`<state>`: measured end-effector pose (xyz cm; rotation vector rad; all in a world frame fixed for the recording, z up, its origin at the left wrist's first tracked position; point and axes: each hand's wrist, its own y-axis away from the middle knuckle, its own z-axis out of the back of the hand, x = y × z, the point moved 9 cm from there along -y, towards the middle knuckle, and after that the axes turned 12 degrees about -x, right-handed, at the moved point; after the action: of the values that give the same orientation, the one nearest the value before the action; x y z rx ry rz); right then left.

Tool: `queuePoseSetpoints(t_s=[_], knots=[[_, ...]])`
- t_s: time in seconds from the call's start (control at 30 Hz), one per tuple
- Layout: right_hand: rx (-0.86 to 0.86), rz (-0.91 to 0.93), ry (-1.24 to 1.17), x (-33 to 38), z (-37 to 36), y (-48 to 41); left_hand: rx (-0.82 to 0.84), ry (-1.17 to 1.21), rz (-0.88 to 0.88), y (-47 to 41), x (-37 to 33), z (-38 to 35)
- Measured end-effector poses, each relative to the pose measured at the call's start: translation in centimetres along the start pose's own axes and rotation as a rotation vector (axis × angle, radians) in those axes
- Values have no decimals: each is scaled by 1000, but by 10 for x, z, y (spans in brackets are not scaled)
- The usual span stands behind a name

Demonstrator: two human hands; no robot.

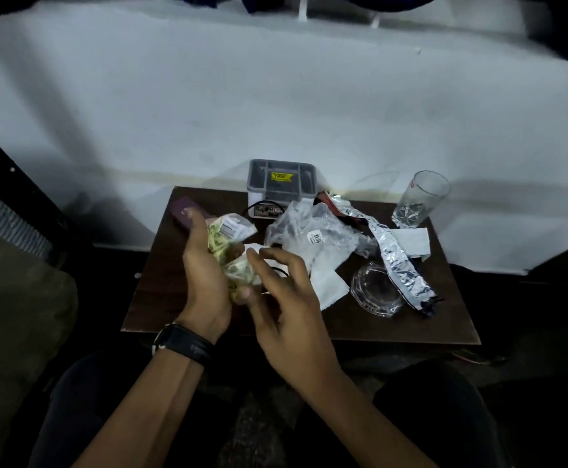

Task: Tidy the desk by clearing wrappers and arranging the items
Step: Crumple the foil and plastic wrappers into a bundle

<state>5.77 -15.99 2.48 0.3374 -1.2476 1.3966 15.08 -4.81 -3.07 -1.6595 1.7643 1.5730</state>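
My left hand (205,282) grips a crumpled yellow-green and white wrapper (230,243) above the small dark wooden table (360,324). My right hand (286,298) hovers beside it with fingers loosely spread, fingertips close to the wrapper's lower part; whether they touch it is unclear. A clear plastic bag with a barcode label (313,236) lies crumpled at the table's middle. A long silver foil wrapper (394,258) stretches across the right side. White paper pieces (328,287) lie near the centre and another white paper (412,243) lies at the right.
A grey compartment box (281,179) sits on a white device at the table's back edge. A tall clear drinking glass (421,199) stands at the back right. A glass ashtray (375,292) lies front right. A maroon flat object (184,211) lies back left. White wall behind.
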Motion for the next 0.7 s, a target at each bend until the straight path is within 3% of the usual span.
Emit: queuePoseSetpoints(t_s=[0.13, 0.23, 0.3, 0.37, 0.53, 0.6, 0.7], knots=[[-172, -113, -37, -19, 10, -24, 73, -107, 121, 2, 24, -8], [-227, -169, -85, -23, 15, -37, 202, 41, 257, 9, 33, -24], [-206, -245, -90, -29, 13, -40, 218, 84, 248, 9, 31, -30], [-186, -302, -57, -32, 10, -41, 189, 29, 183, 2, 32, -29], [-32, -84, 231, -21, -5, -33, 84, -100, -193, -17, 6, -16], [-54, -115, 202, -33, 9, -38, 12, -139, -329, -24, -11, -10], [-113, -89, 422, -58, 39, -61, -44, -244, -460, -25, -22, -5]])
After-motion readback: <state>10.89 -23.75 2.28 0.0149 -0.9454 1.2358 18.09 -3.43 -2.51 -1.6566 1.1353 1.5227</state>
